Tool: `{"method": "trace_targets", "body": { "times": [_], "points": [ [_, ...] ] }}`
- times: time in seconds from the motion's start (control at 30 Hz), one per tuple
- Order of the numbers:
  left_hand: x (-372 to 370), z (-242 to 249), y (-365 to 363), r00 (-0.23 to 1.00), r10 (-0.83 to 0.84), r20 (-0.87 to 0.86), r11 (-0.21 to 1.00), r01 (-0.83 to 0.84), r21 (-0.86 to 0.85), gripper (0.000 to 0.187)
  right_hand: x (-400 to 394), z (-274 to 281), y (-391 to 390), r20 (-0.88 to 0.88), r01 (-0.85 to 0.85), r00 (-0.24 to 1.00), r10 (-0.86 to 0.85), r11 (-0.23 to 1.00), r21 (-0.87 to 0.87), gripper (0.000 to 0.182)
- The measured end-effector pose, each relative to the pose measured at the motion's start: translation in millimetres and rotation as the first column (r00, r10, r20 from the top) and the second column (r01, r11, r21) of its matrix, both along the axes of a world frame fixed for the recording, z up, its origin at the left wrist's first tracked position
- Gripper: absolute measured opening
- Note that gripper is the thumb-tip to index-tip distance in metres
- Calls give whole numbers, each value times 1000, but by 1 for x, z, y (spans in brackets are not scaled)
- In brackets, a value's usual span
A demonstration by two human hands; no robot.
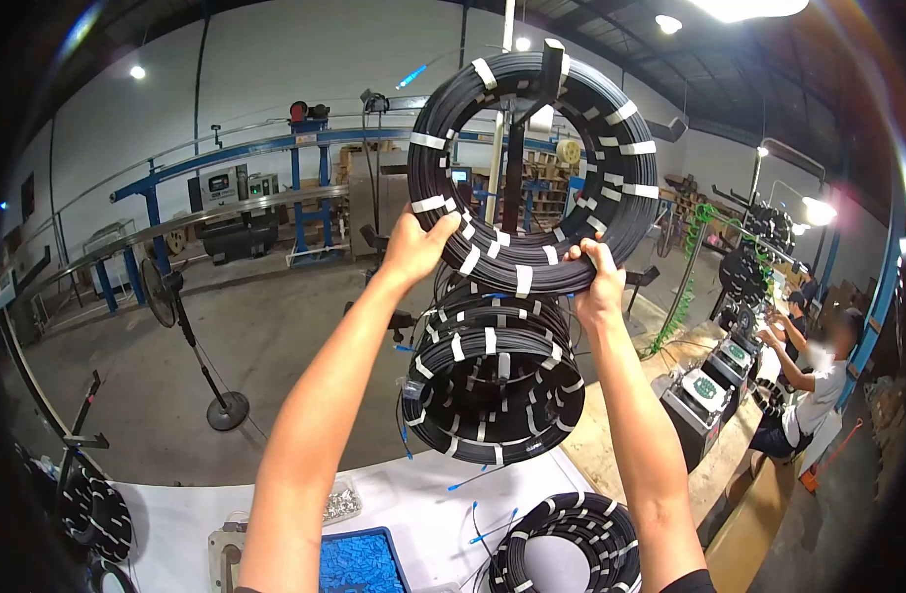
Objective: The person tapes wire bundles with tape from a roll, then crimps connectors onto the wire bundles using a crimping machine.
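Observation:
My left hand point(420, 249) grips the lower left of a coil of black cable point(532, 265) bound with white tape bands, thumb in front. At the lower right my right hand point(599, 282) has its fingers closed on the same coil. The coil is raised upright at a dark rack post, and an upturned hook tip point(552, 69) shows in front of its top. From the coil's upper left sticks out a cable end with a blue connector point(411, 76). Just below, more taped coils point(493, 450) hang together on the rack, several blue-tipped ends dangling.
On the white table point(433, 514) lie a stack of coils point(611, 534), a blue tray point(402, 573) of small blue parts and a clear box point(342, 500) of small metal parts. A fan point(181, 296) stands left. At right, people point(814, 385) sit at a bench with machines point(705, 395).

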State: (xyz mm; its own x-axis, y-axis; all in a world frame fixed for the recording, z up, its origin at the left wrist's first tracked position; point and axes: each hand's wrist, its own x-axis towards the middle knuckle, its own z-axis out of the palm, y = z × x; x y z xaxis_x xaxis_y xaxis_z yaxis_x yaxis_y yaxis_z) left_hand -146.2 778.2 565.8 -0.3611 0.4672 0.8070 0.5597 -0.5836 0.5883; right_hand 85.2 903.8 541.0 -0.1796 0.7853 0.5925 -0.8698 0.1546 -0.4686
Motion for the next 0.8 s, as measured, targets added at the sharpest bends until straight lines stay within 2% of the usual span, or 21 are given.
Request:
{"method": "trace_targets", "body": {
  "times": [0.1,0.13,0.2,0.27,0.33,0.4,0.47,0.5,0.53,0.6,0.73,0.8],
  "points": [
    [-6,9,-14,961,252,-113,923,-273,-269,58,-1,0,1,1,11,1000,-11,1000,5,30],
    [-4,12,-14,843,522,-134,843,-533,-69,66,-1,0,1,5,21,1000,-21,1000,16,30],
    [12,31,-28,742,669,-37,720,-635,278,73,-1,-2,-2,-1,18,1000,-18,1000,19,30],
    [35,65,-33,841,533,-97,794,-457,400,66,-3,-2,-2,-7,6,1000,-6,1000,1,30],
    [75,105,-35,868,448,-214,823,-306,479,57,-6,-4,2,-2,20,1000,-20,1000,8,31],
    [102,145,-26,807,538,-245,777,-362,515,56,-7,-4,3,-22,28,999,-28,1000,9,29],
    [122,180,-35,855,411,-316,911,-396,113,56,-7,-1,1,-19,52,998,-53,998,-20,25],
    [126,192,-32,794,461,-396,855,-517,-41,50,-7,1,1,-11,65,998,-65,997,-39,23],
    [125,195,-25,793,459,-400,855,-517,-44,50,-6,2,0,-2,78,997,-79,995,-59,21],
    [126,192,-17,647,677,-350,731,-649,212,45,-5,2,0,-2,94,995,-95,992,-83,19],
    [125,191,-19,612,681,-403,725,-640,254,35,-8,3,-3,-47,134,989,-138,988,-69,17],
    [128,186,-16,616,696,-369,714,-646,269,33,-11,5,-5,-41,181,982,-185,980,-80,17]
  ]
}}
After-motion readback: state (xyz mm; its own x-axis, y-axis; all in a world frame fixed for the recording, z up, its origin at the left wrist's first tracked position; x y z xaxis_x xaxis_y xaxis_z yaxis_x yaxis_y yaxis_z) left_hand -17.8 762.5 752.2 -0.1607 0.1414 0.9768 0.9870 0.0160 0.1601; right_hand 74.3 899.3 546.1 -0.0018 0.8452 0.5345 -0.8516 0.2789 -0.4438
